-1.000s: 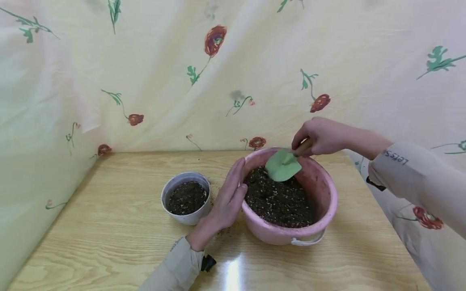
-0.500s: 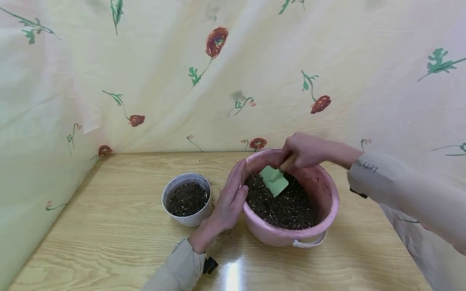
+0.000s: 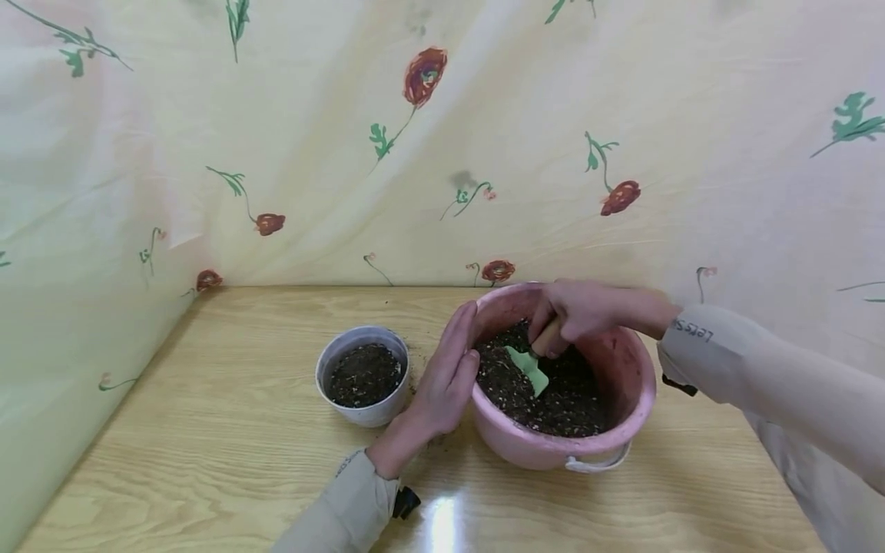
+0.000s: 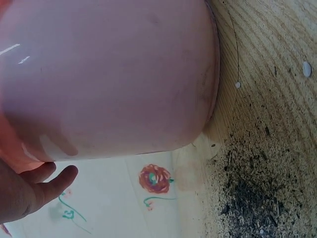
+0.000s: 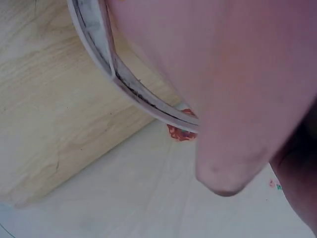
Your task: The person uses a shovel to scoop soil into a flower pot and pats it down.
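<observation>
The trowel (image 3: 536, 358) is inside the tub (image 3: 512, 445), which stands on the right half of the tabletop (image 3: 207, 430). The right hand (image 3: 574, 311) is closed around its grip; the left hand (image 3: 445, 376) clamps nothing, but lies with straight fingers against the tub's left side. So the hands are apart, with the tub's rim between them.

One second ago the blade (image 3: 531, 372) was up near the far rim; now it is lower and less of it can be seen, so I judge that it has entered the soil (image 3: 570, 415). For the digging this seems to mean that a scoop is begun, with no load lifted yet.

Nearest, the wood before the tub is free, with only a reflection (image 3: 442, 522); the near edge is not in view. The bail (image 3: 596, 464) hangs at the tub's near right. Toward the left stands the pot (image 3: 373, 416), upright, with much room until the left edge. Between pot and tub the gap is narrow, with crumbs (image 4: 252, 198). The right sleeve (image 3: 767, 369) passes above the right edge. Farthest, the tub comes close to the far edge, where the cloth (image 3: 332, 153) rises, so little room remains behind.
</observation>
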### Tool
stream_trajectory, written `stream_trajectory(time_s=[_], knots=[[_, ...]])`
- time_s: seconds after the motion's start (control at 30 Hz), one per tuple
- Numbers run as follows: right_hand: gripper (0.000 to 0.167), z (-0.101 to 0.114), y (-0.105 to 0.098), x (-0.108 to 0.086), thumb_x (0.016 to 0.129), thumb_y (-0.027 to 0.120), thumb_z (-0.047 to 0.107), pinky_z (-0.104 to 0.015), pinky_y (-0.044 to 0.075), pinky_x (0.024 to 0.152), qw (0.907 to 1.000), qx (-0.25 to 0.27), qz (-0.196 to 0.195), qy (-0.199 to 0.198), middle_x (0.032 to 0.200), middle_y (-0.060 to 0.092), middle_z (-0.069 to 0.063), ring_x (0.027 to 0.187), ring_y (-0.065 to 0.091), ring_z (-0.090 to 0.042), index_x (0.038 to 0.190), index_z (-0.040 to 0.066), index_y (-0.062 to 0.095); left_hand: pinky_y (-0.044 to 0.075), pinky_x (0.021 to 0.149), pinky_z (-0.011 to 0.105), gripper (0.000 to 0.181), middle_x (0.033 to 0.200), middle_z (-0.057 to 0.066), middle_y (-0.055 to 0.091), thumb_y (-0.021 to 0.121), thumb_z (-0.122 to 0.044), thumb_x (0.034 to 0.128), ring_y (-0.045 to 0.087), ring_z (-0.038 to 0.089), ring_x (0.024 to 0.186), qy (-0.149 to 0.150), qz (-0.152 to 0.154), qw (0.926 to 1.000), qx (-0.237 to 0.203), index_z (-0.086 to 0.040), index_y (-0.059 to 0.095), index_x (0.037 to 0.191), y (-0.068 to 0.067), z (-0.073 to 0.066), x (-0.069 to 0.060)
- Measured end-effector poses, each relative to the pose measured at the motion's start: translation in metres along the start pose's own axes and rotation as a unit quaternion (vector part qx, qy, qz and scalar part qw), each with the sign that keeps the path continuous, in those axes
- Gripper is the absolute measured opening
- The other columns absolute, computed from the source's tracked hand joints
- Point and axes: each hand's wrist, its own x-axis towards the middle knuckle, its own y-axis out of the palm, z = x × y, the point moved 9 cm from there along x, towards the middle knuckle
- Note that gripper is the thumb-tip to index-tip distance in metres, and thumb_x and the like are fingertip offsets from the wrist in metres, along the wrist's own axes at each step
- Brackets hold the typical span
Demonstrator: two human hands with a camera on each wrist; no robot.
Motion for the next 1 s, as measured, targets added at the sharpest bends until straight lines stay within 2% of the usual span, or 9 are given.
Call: stream_trajectory(time_s=[0.13, 0.3, 0.43, 0.67, 0.77, 0.87, 0.93, 1.0], knots=[[0.023, -0.003, 0.009, -0.003, 0.074, 0.079, 0.006, -0.021, 0.053, 0.074, 0.9984, 0.052, 0.019, -0.011, 0.087, 0.074, 0.001, 0.077, 0.063, -0.005, 0.096, 0.002, 0.076, 0.014, 0.118, 0.042, 0.06, 0.16, 0.008, 0.012, 0.034, -0.011, 0.097, 0.013, 0.021, 0.147, -0.011, -0.001, 0.9999, 0.006, -0.005, 0.015, 0.154, 0.001, 0.001, -0.001], [0.023, -0.009, 0.019, -0.005, 0.076, 0.078, 0.005, -0.022, 0.054, 0.072, 0.9921, 0.121, 0.034, -0.01, 0.083, 0.074, -0.003, 0.073, 0.062, -0.005, 0.098, -0.004, 0.075, 0.014, 0.118, 0.043, 0.06, 0.16, 0.008, 0.013, 0.034, -0.011, 0.097, 0.012, 0.018, 0.147, -0.021, -0.009, 0.9997, 0.009, -0.005, 0.016, 0.154, 0.0, 0.002, -0.002], [0.023, -0.011, 0.021, -0.004, 0.077, 0.077, 0.004, -0.023, 0.055, 0.072, 0.9892, 0.143, 0.033, -0.001, 0.082, 0.074, -0.005, 0.073, 0.064, -0.005, 0.098, -0.005, 0.074, 0.013, 0.119, 0.043, 0.061, 0.16, 0.007, 0.013, 0.034, -0.011, 0.0965, 0.011, 0.018, 0.147, -0.024, -0.013, 0.9996, 0.007, -0.005, 0.016, 0.154, -0.001, 0.001, -0.002], [0.028, -0.013, 0.014, -0.006, 0.077, 0.078, 0.005, -0.023, 0.055, 0.07, 0.984, 0.168, 0.04, 0.044, 0.084, 0.074, -0.009, 0.072, 0.065, -0.008, 0.1, -0.007, 0.072, 0.013, 0.119, 0.042, 0.06, 0.16, 0.009, 0.014, 0.034, -0.01, 0.0965, 0.013, 0.023, 0.147, -0.011, -0.009, 0.9999, 0.009, -0.003, 0.016, 0.153, 0.001, 0.001, -0.001], [0.027, -0.013, 0.008, -0.008, 0.077, 0.078, 0.006, -0.019, 0.049, 0.059, 0.9832, 0.171, 0.037, 0.053, 0.081, 0.073, -0.008, 0.063, 0.059, -0.004, 0.101, -0.006, 0.073, 0.013, 0.119, 0.042, 0.06, 0.16, 0.008, 0.014, 0.034, -0.011, 0.0966, 0.013, 0.021, 0.147, -0.011, -0.012, 0.9998, 0.012, -0.004, 0.016, 0.154, 0.001, 0.001, -0.001], [0.023, -0.015, 0.002, -0.011, 0.077, 0.078, 0.006, -0.016, 0.036, 0.048, 0.9833, 0.17, 0.027, 0.059, 0.073, 0.069, -0.005, 0.051, 0.045, -0.001, 0.098, -0.003, 0.074, 0.014, 0.118, 0.043, 0.061, 0.16, 0.009, 0.014, 0.035, -0.01, 0.0963, 0.014, 0.024, 0.147, -0.008, -0.018, 0.9998, 0.01, -0.004, 0.016, 0.154, 0.001, 0.0, -0.001], [0.021, -0.016, 0.0, -0.013, 0.077, 0.078, 0.007, -0.016, 0.03, 0.045, 0.9829, 0.173, 0.022, 0.058, 0.07, 0.066, -0.004, 0.048, 0.039, -0.001, 0.097, -0.001, 0.075, 0.014, 0.118, 0.044, 0.061, 0.16, 0.009, 0.015, 0.035, -0.01, 0.0963, 0.015, 0.025, 0.147, -0.006, -0.02, 0.9997, 0.009, -0.005, 0.016, 0.154, 0.0, 0.0, -0.001], [0.02, -0.017, -0.001, -0.015, 0.077, 0.078, 0.007, -0.016, 0.03, 0.045, 0.9831, 0.174, 0.019, 0.055, 0.07, 0.066, -0.003, 0.048, 0.039, -0.002, 0.096, 0.0, 0.075, 0.014, 0.118, 0.044, 0.061, 0.16, 0.01, 0.015, 0.035, -0.01, 0.0962, 0.015, 0.025, 0.147, -0.003, -0.02, 0.9998, 0.007, -0.004, 0.017, 0.154, 0.001, 0.0, -0.001]])
